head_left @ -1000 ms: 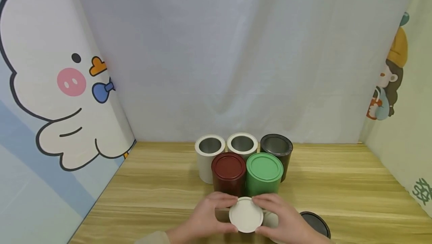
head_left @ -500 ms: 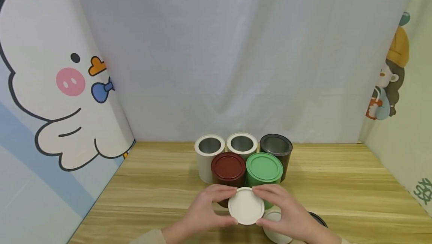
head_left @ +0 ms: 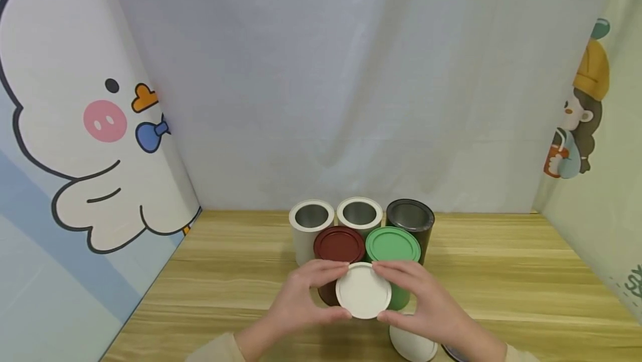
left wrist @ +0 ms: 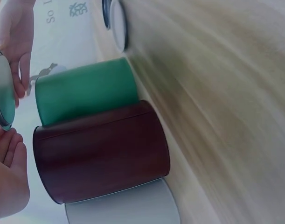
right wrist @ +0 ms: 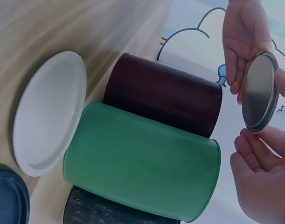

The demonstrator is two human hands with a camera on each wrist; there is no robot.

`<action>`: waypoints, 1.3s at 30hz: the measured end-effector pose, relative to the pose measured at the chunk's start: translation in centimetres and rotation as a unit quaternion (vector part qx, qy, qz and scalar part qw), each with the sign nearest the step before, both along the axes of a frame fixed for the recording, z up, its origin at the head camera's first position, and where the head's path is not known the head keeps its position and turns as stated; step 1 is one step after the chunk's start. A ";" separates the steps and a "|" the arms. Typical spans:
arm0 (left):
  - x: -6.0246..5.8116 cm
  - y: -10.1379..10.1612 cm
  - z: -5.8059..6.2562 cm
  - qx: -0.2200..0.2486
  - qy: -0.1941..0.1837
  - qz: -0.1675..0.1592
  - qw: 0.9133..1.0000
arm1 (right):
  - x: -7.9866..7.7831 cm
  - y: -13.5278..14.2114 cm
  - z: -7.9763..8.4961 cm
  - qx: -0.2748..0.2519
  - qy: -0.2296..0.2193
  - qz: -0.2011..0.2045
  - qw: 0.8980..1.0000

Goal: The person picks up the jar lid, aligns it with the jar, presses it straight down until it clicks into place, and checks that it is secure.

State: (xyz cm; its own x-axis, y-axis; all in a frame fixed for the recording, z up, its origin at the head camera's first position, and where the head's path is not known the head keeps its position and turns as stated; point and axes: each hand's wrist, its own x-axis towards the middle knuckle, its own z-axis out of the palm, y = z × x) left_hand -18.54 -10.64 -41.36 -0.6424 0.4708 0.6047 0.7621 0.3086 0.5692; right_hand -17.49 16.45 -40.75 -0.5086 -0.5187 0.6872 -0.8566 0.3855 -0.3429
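Observation:
A round white lid (head_left: pixel 363 290) is held between both hands, its silvery underside showing in the right wrist view. My left hand (head_left: pixel 300 299) grips the lid's left edge between thumb and fingers. On the opposite edge, my right hand (head_left: pixel 425 302) pinches it the same way. Just beyond the hands stand a dark red can (head_left: pixel 339 246) and a green can (head_left: pixel 393 246), both with lids on. In the wrist views the lid is level with the tops of these cans, clear of the table.
Behind them are two white cans (head_left: pixel 301 239) (head_left: pixel 370 230) without lids and a black can (head_left: pixel 425 239), also open-topped. A second white lid (head_left: pixel 412 341) and a black lid (right wrist: pixel 9 196) lie on the wooden table near the right forearm. A grey curtain (head_left: pixel 321 100) hangs behind.
Both hands have lifted the white lid and carried it forward, toward the red and green cans. More of the second white lid now shows; the right arm covers more of the black one.

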 end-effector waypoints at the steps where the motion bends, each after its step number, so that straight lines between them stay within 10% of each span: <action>1: -0.1 0.0 0.1 0.001 0.001 0.000 1.000 | -0.1 -0.1 0.1 0.001 -0.002 -0.002 1.000; 15: -1.1 -0.6 1.1 0.004 0.001 0.014 1.000 | -1.8 -0.9 1.1 0.012 0.025 0.000 1.000; 39: -5.6 -2.5 2.4 0.008 -0.050 0.123 0.991 | -7.2 -5.2 3.3 0.052 -0.114 -0.069 0.990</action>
